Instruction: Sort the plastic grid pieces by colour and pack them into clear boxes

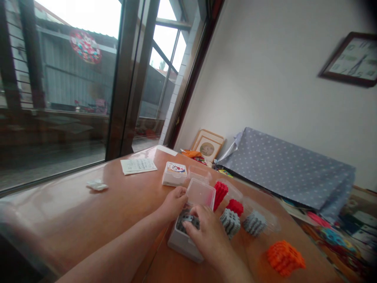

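Right hand: Thumb and fingers of the right hand (203,226) bent toward each other with a small gap, dipped among grey pieces (183,221); whether they had closed on one could not be told.
Left hand: Curled, the left hand (174,201) had its fingertips at the left edge of a raised clear lid (202,193); how firmly it gripped could not be told.
Open box: One open box (185,247), pale and translucent, stood on the brown table (118,214) beneath both hands, the grey pieces inside it.
Box label: Beyond it sat one closed white box (173,179), its lid bearing a colourful label (176,167) too small to read.
Paper: Written sheets (138,166) lay near the window, their rows of characters illegible; the number of sheets was unclear.
Clock: One dark-framed clock (353,59) hung on the wall, cut by the picture's edge; a blurred 10 could be made out.
Block count: Five bundles stood right of the open box: two red bundles (220,192), two grey bundles (229,222) and one orange bundle (285,257).
Also counted: One crumpled white tissue (97,184) lay left, and one round red decoration (86,47) showed at the window.
Wall side: One dotted cloth (288,169) draped beyond the table.
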The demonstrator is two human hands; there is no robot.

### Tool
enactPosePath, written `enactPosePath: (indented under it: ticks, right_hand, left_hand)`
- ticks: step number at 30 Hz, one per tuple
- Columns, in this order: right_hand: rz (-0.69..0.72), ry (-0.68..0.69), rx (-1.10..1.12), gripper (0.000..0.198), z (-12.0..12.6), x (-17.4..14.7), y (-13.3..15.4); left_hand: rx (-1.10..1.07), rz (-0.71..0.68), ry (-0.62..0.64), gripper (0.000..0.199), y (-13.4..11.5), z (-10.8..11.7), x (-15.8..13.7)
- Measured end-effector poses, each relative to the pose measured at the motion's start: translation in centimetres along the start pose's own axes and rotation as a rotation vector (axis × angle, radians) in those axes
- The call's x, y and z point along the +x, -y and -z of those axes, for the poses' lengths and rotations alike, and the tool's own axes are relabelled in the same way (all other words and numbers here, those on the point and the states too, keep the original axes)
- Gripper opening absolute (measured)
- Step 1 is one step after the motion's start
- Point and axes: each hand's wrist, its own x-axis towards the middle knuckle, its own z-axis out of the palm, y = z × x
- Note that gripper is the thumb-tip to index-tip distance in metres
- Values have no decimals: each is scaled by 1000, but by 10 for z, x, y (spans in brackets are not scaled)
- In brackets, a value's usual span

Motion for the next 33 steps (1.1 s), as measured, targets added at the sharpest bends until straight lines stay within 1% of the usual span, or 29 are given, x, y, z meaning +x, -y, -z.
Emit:
enactPosePath:
  ticks: [6,13,21,24,28,33]
  right_hand:
    - [2,63,96,11,0,1,-1]
    - [32,72,118,11,0,1,-9]
    - [88,17,36,28,6,-1,-14]
    - [96,57,86,36,8,-4,-11]
    - [82,133,96,40,4,-4,-8]
    - [77,115,40,40,-1,0,-11]
  left_hand:
    - [-24,20,5,23,0,0,0]
    - [-31,29,13,23,-4,1,-3]
    - [-25,24,2,22,-5,1,-2]
    - [-23,26,0,23,-6,0,-3]
    - [-24,28,10,21,-7,0,-4]
    - [-20,25,15,21,-5,0,-3]
